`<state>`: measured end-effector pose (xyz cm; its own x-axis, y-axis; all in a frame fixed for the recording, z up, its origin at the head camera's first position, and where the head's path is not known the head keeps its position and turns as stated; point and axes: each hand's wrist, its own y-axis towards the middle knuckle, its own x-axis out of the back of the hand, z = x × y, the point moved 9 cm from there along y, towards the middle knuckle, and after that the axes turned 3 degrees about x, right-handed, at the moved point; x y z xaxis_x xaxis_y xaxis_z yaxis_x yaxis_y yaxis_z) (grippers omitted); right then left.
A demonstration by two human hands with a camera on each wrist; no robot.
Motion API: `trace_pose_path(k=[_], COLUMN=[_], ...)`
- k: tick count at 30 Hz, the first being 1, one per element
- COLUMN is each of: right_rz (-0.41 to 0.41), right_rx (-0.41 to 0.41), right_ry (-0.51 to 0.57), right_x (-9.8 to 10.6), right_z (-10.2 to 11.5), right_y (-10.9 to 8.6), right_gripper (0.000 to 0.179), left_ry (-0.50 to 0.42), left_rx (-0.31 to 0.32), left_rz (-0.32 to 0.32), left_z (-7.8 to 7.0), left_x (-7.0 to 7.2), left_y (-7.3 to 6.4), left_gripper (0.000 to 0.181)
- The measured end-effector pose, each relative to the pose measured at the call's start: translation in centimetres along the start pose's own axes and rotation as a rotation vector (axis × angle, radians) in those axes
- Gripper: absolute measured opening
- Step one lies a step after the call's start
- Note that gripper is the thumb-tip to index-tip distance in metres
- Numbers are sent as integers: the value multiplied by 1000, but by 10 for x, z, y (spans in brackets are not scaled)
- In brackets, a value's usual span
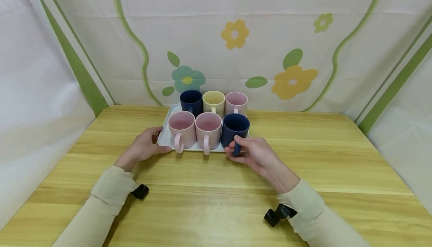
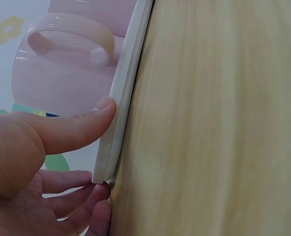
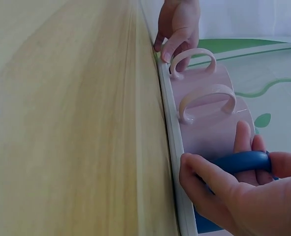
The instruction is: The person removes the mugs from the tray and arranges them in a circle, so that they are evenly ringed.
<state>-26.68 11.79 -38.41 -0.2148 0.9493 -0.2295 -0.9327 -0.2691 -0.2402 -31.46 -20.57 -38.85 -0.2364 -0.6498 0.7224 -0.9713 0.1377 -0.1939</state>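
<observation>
A white tray (image 1: 164,138) carries two rows of mugs on a wooden table. My left hand (image 1: 146,144) holds the tray's front left corner, thumb on the front edge and the other fingers round the side. In the left wrist view the thumb (image 2: 79,130) lies against the rim. My right hand (image 1: 254,153) grips the handle of the navy mug (image 1: 229,130) at the front right. That mug stands upright beside two pink mugs (image 1: 183,130) whose handles face me. The right wrist view shows the fingers around its blue handle (image 3: 243,161).
Behind the front row stand another navy mug (image 1: 191,102), a yellow mug (image 1: 215,104) and a pink mug (image 1: 240,106). Close behind the tray hangs a white flowered cloth (image 1: 209,44). The wooden table (image 1: 209,194) extends in front and to both sides.
</observation>
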Motion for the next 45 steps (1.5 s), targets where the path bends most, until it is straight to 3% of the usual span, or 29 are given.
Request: trace_pose_path(k=[25,36,45], right_rz=[-93,-158,-210], right_rx=[35,136,159], right_ry=[57,83,126], right_x=[16,56,99], right_z=[36,59,64], right_y=[-21,-17,-6], right_gripper=[27,24,23], left_ry=[10,10,17], left_rx=[-16,-10,-9], left_rz=[3,6,7], left_z=[0,1,0], left_x=[1,-1,-1], left_y=[1,1,1], left_gripper=[94,95,94])
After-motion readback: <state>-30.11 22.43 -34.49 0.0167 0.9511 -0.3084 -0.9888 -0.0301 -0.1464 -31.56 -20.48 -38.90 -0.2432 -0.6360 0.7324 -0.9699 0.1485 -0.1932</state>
